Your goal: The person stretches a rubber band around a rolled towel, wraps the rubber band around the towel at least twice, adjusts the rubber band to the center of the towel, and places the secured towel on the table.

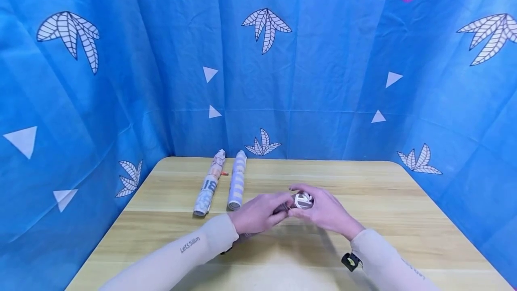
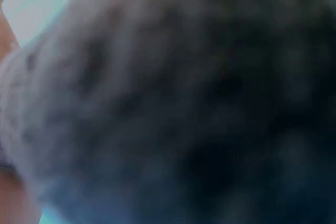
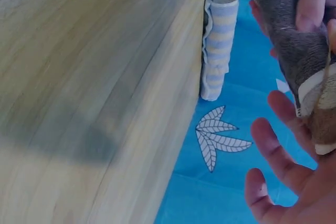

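A dark grey rolled towel [image 1: 304,200] with white and brown stripes at its end is held between both hands over the table. My left hand [image 1: 258,212] grips the roll along its body, its fingertips near the striped end. Around that end curve the thumb and fingers of my right hand [image 1: 329,212]. In the right wrist view a thin tan strand [image 3: 328,77] crosses the stripes, close to the fingers. Blurred dark cloth of the towel [image 2: 157,103] fills most of the left wrist view and hides the left fingers there.
Two more rolled towels lie side by side at the table's back left: a patterned one [image 1: 208,187] and a lilac-and-white striped one [image 1: 237,183]. A small orange bit [image 1: 224,174] shows beside the patterned roll. Blue curtain [image 1: 258,80] surrounds the wooden table [image 1: 387,219].
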`<control>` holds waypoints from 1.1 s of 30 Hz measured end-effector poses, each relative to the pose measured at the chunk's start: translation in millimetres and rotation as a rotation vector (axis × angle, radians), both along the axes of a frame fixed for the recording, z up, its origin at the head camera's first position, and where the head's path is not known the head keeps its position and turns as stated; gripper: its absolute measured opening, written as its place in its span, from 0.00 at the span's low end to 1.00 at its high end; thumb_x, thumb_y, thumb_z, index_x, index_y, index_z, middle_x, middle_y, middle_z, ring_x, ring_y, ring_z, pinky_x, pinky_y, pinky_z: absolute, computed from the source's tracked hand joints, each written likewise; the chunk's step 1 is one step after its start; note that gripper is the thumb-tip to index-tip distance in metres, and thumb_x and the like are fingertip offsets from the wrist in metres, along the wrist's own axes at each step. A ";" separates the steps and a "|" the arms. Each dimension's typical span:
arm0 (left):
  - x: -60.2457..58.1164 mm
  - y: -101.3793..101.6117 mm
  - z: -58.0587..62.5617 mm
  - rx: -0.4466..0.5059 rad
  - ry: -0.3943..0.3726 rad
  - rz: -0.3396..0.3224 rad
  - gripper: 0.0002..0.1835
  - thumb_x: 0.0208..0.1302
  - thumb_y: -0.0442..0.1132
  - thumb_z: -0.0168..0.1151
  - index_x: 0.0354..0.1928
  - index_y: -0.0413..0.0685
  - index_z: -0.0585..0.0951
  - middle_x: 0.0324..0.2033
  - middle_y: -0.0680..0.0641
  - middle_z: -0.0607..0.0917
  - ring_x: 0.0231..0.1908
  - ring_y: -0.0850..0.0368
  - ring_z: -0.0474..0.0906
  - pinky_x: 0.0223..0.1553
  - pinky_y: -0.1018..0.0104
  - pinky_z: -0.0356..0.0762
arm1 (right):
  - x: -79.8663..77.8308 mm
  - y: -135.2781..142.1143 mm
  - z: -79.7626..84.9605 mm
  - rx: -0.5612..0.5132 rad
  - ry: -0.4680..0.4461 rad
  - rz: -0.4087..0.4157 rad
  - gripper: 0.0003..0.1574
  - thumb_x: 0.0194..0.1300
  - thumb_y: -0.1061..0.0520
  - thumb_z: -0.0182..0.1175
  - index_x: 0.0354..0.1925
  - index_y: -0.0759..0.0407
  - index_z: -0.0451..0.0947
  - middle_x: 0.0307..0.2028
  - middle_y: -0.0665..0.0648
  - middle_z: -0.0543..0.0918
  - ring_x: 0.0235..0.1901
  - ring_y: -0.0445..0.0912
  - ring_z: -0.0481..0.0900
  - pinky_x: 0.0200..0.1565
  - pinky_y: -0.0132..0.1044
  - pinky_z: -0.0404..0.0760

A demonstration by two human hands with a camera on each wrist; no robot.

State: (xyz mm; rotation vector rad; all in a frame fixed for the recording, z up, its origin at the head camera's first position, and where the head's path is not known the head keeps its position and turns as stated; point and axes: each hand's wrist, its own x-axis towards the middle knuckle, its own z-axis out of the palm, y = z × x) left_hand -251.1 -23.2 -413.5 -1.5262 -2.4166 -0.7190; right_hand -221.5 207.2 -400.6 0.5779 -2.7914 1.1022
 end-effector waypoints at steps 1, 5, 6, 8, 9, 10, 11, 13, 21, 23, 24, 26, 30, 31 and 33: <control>-0.8 -0.7 0.8 0.019 -0.045 0.023 0.04 0.72 0.41 0.59 0.43 0.59 0.74 0.32 0.60 0.78 0.28 0.69 0.71 0.29 0.80 0.71 | -0.1 0.6 0.2 -0.001 0.000 -0.018 0.45 0.50 0.26 0.70 0.63 0.37 0.75 0.44 0.46 0.85 0.37 0.39 0.81 0.38 0.37 0.81; -5.2 -5.7 4.2 0.113 -0.216 0.143 0.03 0.72 0.40 0.58 0.40 0.58 0.73 0.27 0.59 0.75 0.25 0.67 0.69 0.25 0.74 0.66 | 0.5 3.0 1.2 -0.042 -0.030 -0.035 0.33 0.59 0.31 0.67 0.57 0.44 0.80 0.37 0.45 0.85 0.32 0.41 0.81 0.34 0.36 0.80; -6.9 -7.1 4.6 0.149 -0.249 0.165 0.03 0.71 0.40 0.58 0.40 0.57 0.73 0.26 0.59 0.74 0.25 0.66 0.68 0.24 0.73 0.65 | 1.3 3.9 1.1 -0.056 -0.038 -0.024 0.31 0.62 0.32 0.65 0.56 0.46 0.80 0.36 0.46 0.85 0.31 0.42 0.81 0.33 0.36 0.80; -10.4 -9.4 5.5 0.232 -0.314 0.197 0.04 0.71 0.41 0.59 0.40 0.57 0.72 0.27 0.58 0.75 0.26 0.65 0.69 0.25 0.72 0.65 | 3.2 5.5 0.9 -0.087 -0.054 0.011 0.24 0.68 0.37 0.62 0.53 0.50 0.82 0.33 0.49 0.85 0.29 0.46 0.81 0.30 0.36 0.80; -12.2 -10.2 5.7 0.282 -0.344 0.203 0.05 0.71 0.40 0.59 0.39 0.57 0.72 0.28 0.58 0.75 0.27 0.64 0.70 0.26 0.71 0.67 | 4.2 6.3 0.4 -0.092 -0.049 0.032 0.21 0.71 0.40 0.60 0.50 0.51 0.83 0.32 0.50 0.85 0.28 0.47 0.81 0.29 0.36 0.80; -13.6 -10.7 6.1 0.327 -0.369 0.212 0.05 0.70 0.41 0.60 0.39 0.57 0.72 0.28 0.58 0.76 0.28 0.64 0.71 0.27 0.71 0.69 | 5.1 7.0 -0.5 -0.098 -0.055 0.057 0.19 0.73 0.42 0.57 0.48 0.52 0.83 0.31 0.51 0.85 0.26 0.48 0.81 0.28 0.36 0.80; -14.6 -11.1 6.7 0.373 -0.396 0.217 0.06 0.70 0.40 0.60 0.39 0.57 0.72 0.30 0.56 0.77 0.29 0.62 0.73 0.28 0.70 0.70 | 5.8 7.6 -1.5 -0.106 -0.069 0.091 0.18 0.76 0.44 0.54 0.46 0.53 0.84 0.30 0.52 0.86 0.25 0.50 0.81 0.28 0.37 0.80; -14.5 -10.6 9.0 0.454 -0.452 0.218 0.07 0.70 0.39 0.61 0.38 0.57 0.72 0.33 0.55 0.80 0.32 0.60 0.76 0.31 0.68 0.73 | 6.6 7.6 -4.1 -0.106 -0.109 0.155 0.19 0.79 0.48 0.50 0.43 0.55 0.84 0.29 0.53 0.86 0.22 0.54 0.81 0.26 0.37 0.80; 16.5 4.5 18.8 0.443 -0.668 0.076 0.06 0.69 0.40 0.62 0.38 0.51 0.74 0.33 0.51 0.78 0.31 0.61 0.75 0.31 0.68 0.77 | -1.7 -3.7 -27.5 -0.245 -0.290 -0.019 0.14 0.73 0.58 0.55 0.43 0.66 0.84 0.18 0.58 0.84 0.13 0.54 0.79 0.17 0.42 0.77; 24.6 7.1 18.7 0.430 -0.699 0.040 0.06 0.69 0.41 0.62 0.38 0.50 0.74 0.32 0.52 0.77 0.31 0.63 0.74 0.32 0.70 0.74 | -5.9 -6.5 -33.1 -0.428 -0.291 -0.189 0.10 0.67 0.62 0.58 0.40 0.67 0.83 0.17 0.58 0.82 0.13 0.49 0.78 0.20 0.42 0.80; 27.5 7.9 17.7 0.430 -0.719 0.022 0.06 0.69 0.41 0.62 0.39 0.49 0.74 0.34 0.52 0.77 0.32 0.63 0.74 0.32 0.70 0.74 | -7.7 -7.4 -35.1 -0.532 -0.291 -0.260 0.10 0.65 0.64 0.58 0.41 0.68 0.83 0.19 0.56 0.83 0.15 0.46 0.78 0.21 0.41 0.81; 32.2 8.0 15.7 0.434 -0.761 0.003 0.07 0.69 0.41 0.62 0.39 0.48 0.74 0.36 0.52 0.78 0.35 0.63 0.75 0.35 0.70 0.75 | -9.6 -8.0 -38.0 -0.736 -0.308 -0.345 0.13 0.66 0.61 0.58 0.46 0.64 0.84 0.23 0.52 0.84 0.18 0.43 0.79 0.25 0.37 0.81; 34.2 6.0 10.5 0.494 -0.848 0.042 0.07 0.67 0.40 0.62 0.39 0.46 0.74 0.36 0.51 0.78 0.36 0.61 0.75 0.38 0.68 0.75 | -4.4 -2.8 -38.7 -1.011 -0.353 -0.204 0.14 0.77 0.51 0.53 0.45 0.53 0.83 0.31 0.48 0.87 0.27 0.42 0.82 0.33 0.37 0.83; 33.7 5.6 9.9 0.523 -0.895 0.052 0.08 0.67 0.40 0.62 0.39 0.46 0.73 0.36 0.50 0.77 0.36 0.61 0.76 0.37 0.68 0.77 | -2.1 -0.2 -38.4 -1.043 -0.347 -0.112 0.16 0.79 0.48 0.50 0.46 0.51 0.82 0.33 0.49 0.87 0.29 0.43 0.84 0.36 0.38 0.84; 32.6 5.4 9.7 0.596 -1.002 0.060 0.08 0.67 0.40 0.62 0.40 0.46 0.73 0.36 0.49 0.78 0.34 0.59 0.78 0.36 0.66 0.79 | 2.1 5.1 -36.8 -1.058 -0.299 0.088 0.20 0.80 0.45 0.45 0.52 0.53 0.79 0.39 0.50 0.88 0.35 0.43 0.86 0.41 0.40 0.85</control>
